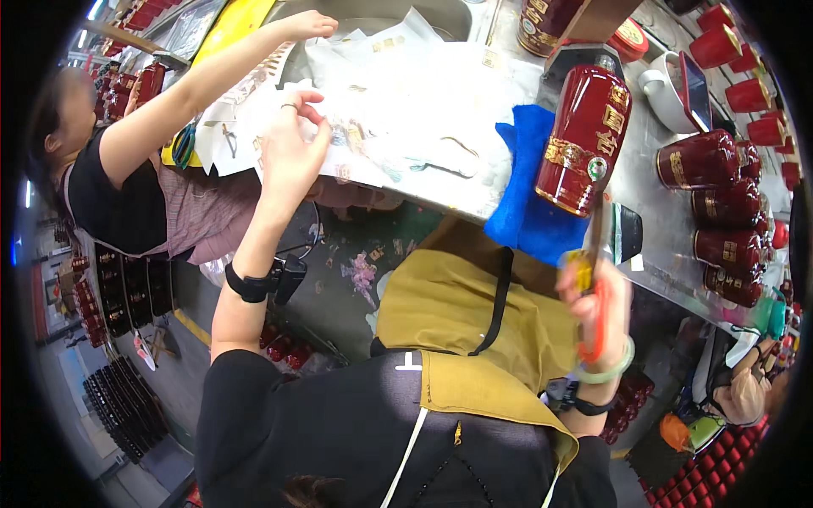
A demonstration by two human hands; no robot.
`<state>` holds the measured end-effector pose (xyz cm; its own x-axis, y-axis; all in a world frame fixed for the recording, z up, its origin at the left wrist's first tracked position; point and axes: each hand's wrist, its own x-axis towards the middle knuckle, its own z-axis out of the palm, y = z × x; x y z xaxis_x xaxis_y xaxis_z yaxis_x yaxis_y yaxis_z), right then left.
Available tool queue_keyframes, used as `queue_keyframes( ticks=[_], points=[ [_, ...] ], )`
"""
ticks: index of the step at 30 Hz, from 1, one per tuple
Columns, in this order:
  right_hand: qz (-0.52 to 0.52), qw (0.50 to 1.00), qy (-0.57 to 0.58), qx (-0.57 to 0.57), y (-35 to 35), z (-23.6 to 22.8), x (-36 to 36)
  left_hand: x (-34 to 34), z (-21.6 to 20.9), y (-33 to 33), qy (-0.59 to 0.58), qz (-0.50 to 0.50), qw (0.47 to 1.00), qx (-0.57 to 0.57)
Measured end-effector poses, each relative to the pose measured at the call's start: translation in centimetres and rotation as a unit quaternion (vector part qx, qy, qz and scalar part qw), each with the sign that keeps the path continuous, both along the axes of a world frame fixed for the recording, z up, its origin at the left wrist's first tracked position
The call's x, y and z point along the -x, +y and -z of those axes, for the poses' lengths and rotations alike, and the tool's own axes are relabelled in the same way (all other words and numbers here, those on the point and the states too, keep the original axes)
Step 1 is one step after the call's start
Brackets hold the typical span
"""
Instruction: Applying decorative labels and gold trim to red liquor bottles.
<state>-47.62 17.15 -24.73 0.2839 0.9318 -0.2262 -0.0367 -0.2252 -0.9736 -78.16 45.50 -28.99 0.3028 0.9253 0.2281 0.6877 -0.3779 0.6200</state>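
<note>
My left hand [292, 151] is raised over the table's near edge, fingers bent and apart, with nothing visible in it. Beneath and beside it spread white sheets [406, 85] and small gold-printed decals [349, 135]. My right hand [603, 309], smeared by motion, is closed around a tool with a red-orange handle [600, 326]; its exact kind is unclear. A thin dark part of it points up toward a dark red glossy bottle [584, 140] with gold lettering. That bottle lies tilted on a blue cloth [525, 182], its neck at a grey holder [583, 57].
At the right stand several dark red bottles [727, 212], a white mug [665, 89] and a phone [694, 93]. A metal basin [453, 15] is set in the table's far side. A co-worker's arm [216, 85] reaches in from the left, near scissors [183, 146].
</note>
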Motion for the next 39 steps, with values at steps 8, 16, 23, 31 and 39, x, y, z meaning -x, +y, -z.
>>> queue_keyframes(
  ticks=[8,16,23,31,39],
  points=[
    [0.186,0.687,-0.635,0.3,-4.8,2.2,-12.1,-5.9,-3.6,-5.2,-0.234,0.084,0.952,0.176],
    [0.218,0.664,-0.693,0.175,-4.8,4.3,-14.7,-16.3,-4.6,-9.7,-0.295,0.223,0.861,0.35],
    [0.16,0.757,-0.621,0.123,0.0,6.9,-11.0,-20.4,-4.2,-10.5,-0.271,0.252,0.904,0.215],
    [0.172,0.841,-0.498,0.122,-0.2,7.1,-12.7,-21.1,-4.2,-10.6,-0.265,0.238,0.916,0.186],
    [0.271,0.948,-0.016,-0.165,3.0,3.2,-9.8,-21.5,-3.8,-11.0,-0.221,0.227,0.94,0.129]
  ],
)
